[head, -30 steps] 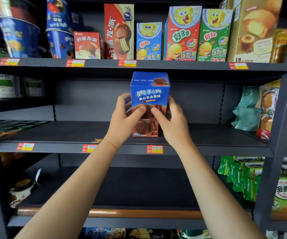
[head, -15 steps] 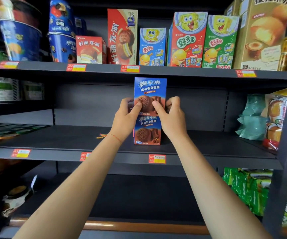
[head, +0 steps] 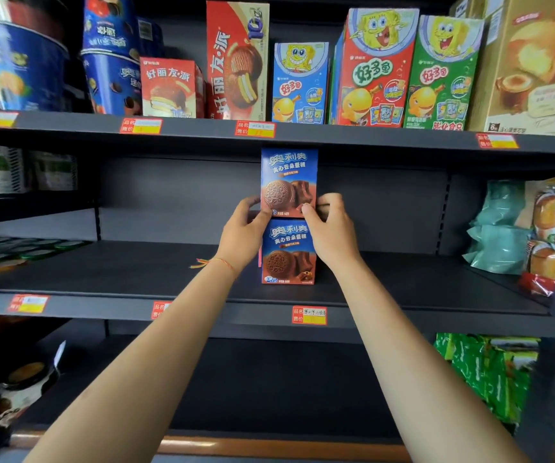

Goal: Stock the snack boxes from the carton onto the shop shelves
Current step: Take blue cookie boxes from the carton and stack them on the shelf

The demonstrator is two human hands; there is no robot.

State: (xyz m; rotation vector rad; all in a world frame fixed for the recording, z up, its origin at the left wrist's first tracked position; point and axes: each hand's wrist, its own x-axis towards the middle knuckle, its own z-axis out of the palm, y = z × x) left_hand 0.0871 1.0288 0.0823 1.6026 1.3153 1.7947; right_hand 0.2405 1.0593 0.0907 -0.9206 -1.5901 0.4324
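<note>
The top snack box (head: 288, 182) is blue with a brown cookie on the front, and it stands right on top of a second box (head: 287, 252) just like it. The bottom box sits on the middle shelf (head: 135, 272), near the front edge and just above a red and yellow price tag (head: 308, 315). The person's left hand (head: 244, 233) pinches the lower left corner of the top box, and the right hand (head: 331, 228) pinches its lower right corner, so each grip is curled onto that box and neither is spread flat. The top box looks straight and lined up with the one below it. It seems the person is just setting it in place and has not let go yet. So two boxes look stocked so far. To both sides of the stack the middle shelf is bare and dark, so much room is left to fill. Far to the right of the stack lie green bags (head: 496, 228). Above the stack, the top shelf (head: 369, 137) holds many other snack boxes. The carton is not in view, so how many boxes are left cannot be told.
</note>
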